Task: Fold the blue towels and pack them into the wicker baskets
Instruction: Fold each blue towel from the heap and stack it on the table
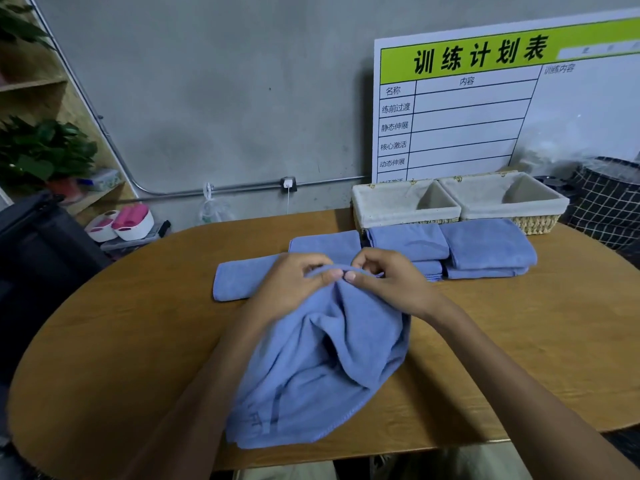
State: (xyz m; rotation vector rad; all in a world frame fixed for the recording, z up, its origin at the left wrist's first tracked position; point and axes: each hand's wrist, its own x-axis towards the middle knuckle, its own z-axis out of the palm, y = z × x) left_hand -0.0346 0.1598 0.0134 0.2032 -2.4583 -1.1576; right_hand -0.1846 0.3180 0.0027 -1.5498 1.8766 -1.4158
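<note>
Left hand [294, 282] and right hand [388, 282] pinching towel [322, 358] hem, fingertips meeting. Towel hiding table [138, 341] beneath. Rear stacks [485, 247] partly covering baskets [405, 202].

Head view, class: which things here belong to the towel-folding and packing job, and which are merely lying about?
Part of the job:
- loose blue towel, pinched by left hand and right hand
- folded towels
- flat towel
- two wicker baskets

Lying about:
- training chart board
- potted plants
- pink-and-white tubs
- checked bag
</note>
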